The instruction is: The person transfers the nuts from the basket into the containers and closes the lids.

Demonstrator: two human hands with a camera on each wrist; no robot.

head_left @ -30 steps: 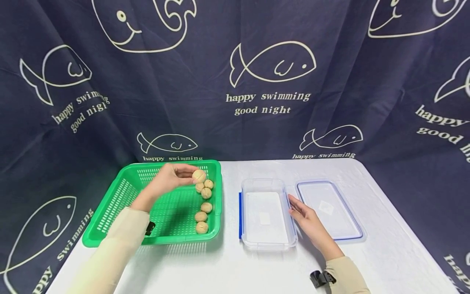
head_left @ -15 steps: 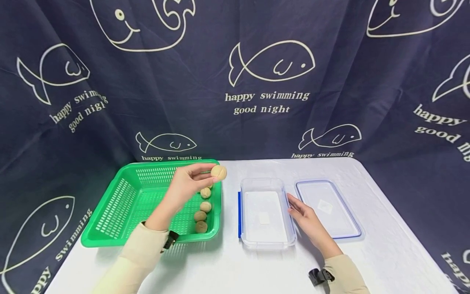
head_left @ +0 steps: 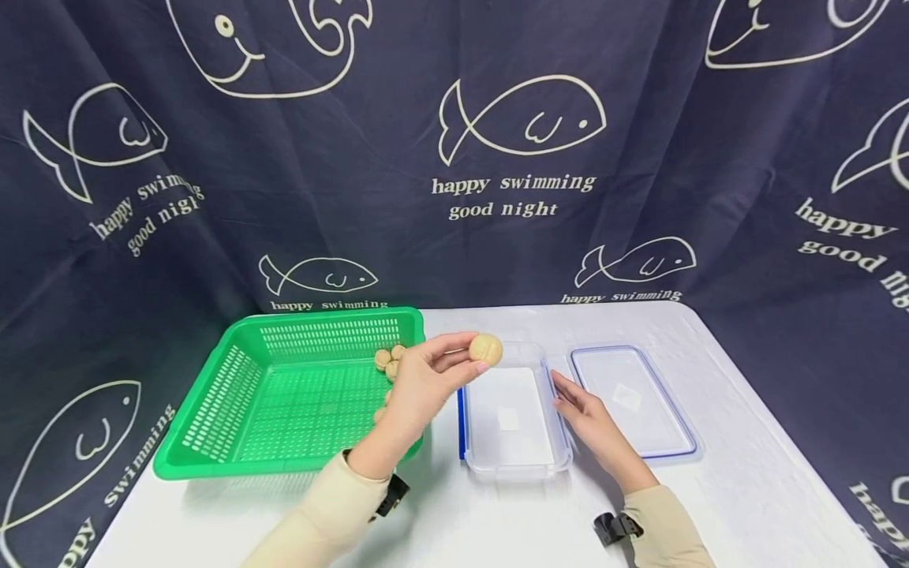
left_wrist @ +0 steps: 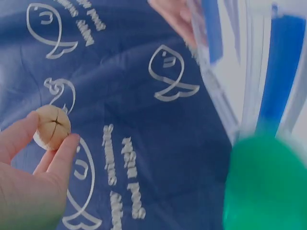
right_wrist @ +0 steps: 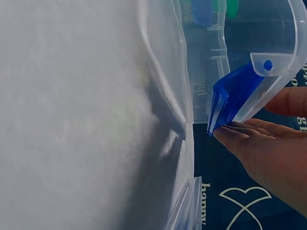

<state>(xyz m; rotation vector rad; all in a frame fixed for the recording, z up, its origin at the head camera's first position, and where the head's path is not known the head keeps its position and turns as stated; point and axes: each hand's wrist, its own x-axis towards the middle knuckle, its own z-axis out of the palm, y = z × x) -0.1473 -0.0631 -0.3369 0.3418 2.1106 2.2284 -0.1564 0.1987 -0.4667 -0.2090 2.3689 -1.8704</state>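
A tan, seamed walnut point(head_left: 486, 350) is held aloft; an open, clear box point(head_left: 514, 414) is set toward the worktop's point(head_left: 490, 525) far edge.

A dark navy-blue fabric backdrop with soft vertical folds point(head_left: 398, 181) rises behind a table covered in smooth white material point(head_left: 490, 521) and spreads past both its sides. Cream-white line drawings of fish point(head_left: 541, 115) repeat across the cloth, with serif lettering reading "happy swimming" and "good night" point(head_left: 513, 196) beneath several of them. Larger rounded creature outlines point(head_left: 248, 57) are cut off along the top. The table's far right corner is rounded. Light falls brightly on the white surface, and in the right wrist view a soft grey shadow point(right_wrist: 151, 158) stretches across it.
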